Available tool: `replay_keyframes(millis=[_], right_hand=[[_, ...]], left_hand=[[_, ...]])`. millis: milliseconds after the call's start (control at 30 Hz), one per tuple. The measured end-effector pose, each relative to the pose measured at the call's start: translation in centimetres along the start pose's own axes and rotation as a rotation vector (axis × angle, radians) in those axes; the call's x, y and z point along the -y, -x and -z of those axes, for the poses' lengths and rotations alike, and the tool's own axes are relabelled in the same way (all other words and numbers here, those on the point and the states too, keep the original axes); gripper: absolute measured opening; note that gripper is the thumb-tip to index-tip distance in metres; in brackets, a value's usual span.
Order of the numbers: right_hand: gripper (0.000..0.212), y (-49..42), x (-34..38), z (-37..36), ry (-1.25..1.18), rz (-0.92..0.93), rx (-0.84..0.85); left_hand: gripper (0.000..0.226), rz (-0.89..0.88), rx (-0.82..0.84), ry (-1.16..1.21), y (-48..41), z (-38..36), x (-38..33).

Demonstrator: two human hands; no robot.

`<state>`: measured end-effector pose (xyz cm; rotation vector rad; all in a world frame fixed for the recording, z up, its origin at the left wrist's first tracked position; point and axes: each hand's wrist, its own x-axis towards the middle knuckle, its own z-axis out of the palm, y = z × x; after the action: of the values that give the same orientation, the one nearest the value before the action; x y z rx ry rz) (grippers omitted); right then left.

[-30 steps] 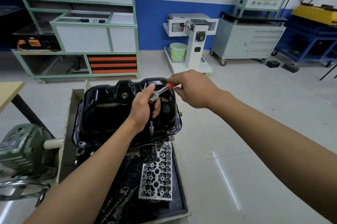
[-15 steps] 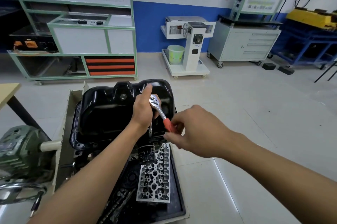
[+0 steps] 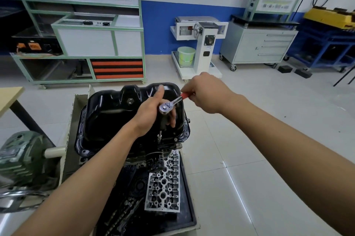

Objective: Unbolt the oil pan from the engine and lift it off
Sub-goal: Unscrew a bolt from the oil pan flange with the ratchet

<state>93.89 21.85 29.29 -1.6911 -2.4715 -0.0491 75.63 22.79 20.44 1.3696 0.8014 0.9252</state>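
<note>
Oil pan [image 3: 111, 118]: black, upturned on the engine [image 3: 169, 146] straight ahead of you, its flange lying flat along the block.
Tray [image 3: 190, 207]: black, below the engine, closer to you.
Cylinder head [image 3: 163, 187]: bare aluminium, lying in the tray's right side.
Right hand [image 3: 205, 93]: you grip the ratchet's red handle, just past the pan's far right corner.
Left hand [image 3: 151, 114]: your fingers curl round the top of the extension, directly under the ratchet head.
Ratchet [image 3: 172, 102]: chrome head facing up, handle pointing away to your right.
Extension [image 3: 159, 136]: upright, its lower end down at the pan's near flange.
</note>
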Motion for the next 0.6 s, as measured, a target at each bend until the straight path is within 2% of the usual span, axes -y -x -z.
replay_keyframes(millis=[167, 267, 367, 500, 600], right_hand=[[0.027, -2.0, 0.5, -0.9, -0.053, 0.152, -0.094], [0.028, -1.8, 0.7, -1.1, -0.042, 0.177, -0.112], [0.028, -1.0, 0.8, -1.0, 0.009, 0.128, -0.101], [0.017, 0.4, 0.9, 0.0, 0.136, -0.021, -0.015], [0.007, 1.7, 1.6, 1.1, 0.158, -0.062, 0.082]], left_hand=[[0.087, 0.043, 0.073, -0.006, 0.2, -0.9, 0.2], [0.086, 0.039, 0.067, -0.026, 0.3, -0.5, 0.3], [0.085, 0.031, 0.012, -0.007, 0.5, -0.6, 0.5], [0.084, 0.006, -0.116, 0.044, 0.3, -0.8, 0.8], [0.085, -0.012, -0.186, 0.085, 0.0, -0.7, 1.0]])
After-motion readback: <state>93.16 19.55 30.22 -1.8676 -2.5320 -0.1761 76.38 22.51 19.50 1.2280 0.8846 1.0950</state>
